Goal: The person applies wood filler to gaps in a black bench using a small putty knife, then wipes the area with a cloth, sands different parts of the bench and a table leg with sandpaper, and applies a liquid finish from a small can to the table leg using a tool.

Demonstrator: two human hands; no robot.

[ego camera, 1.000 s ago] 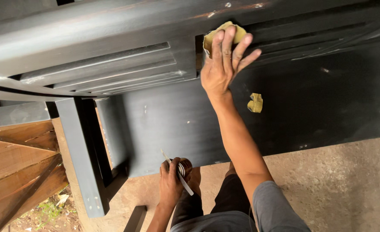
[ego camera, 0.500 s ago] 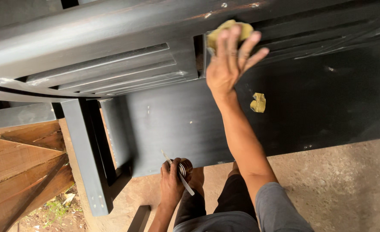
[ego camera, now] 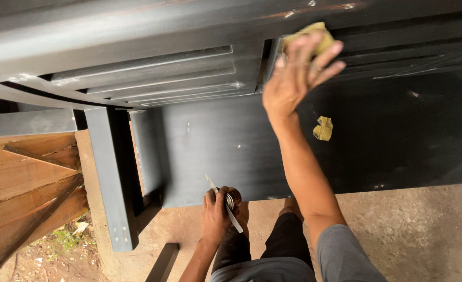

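My right hand (ego camera: 293,78) is raised against a black-painted wooden piece of furniture (ego camera: 199,141) and presses a folded yellow-tan pad of sandpaper (ego camera: 314,37) onto its moulded upper panel. A second crumpled yellow scrap (ego camera: 323,128) lies on the flat black panel below that hand. My left hand (ego camera: 215,211) hangs low near my knee, closed around a small round tin (ego camera: 234,198) together with a thin white stick (ego camera: 224,203) that juts out on both sides of the fist.
A black leg (ego camera: 111,183) of the furniture stands at the left. Brown wooden boards (ego camera: 27,183) lie further left over dirt and weeds. A bare concrete floor (ego camera: 414,230) spreads at the lower right.
My right hand with the sandpaper has slid a little up and to the right along the moulding. The left hand has stayed in place with the tin and stick.
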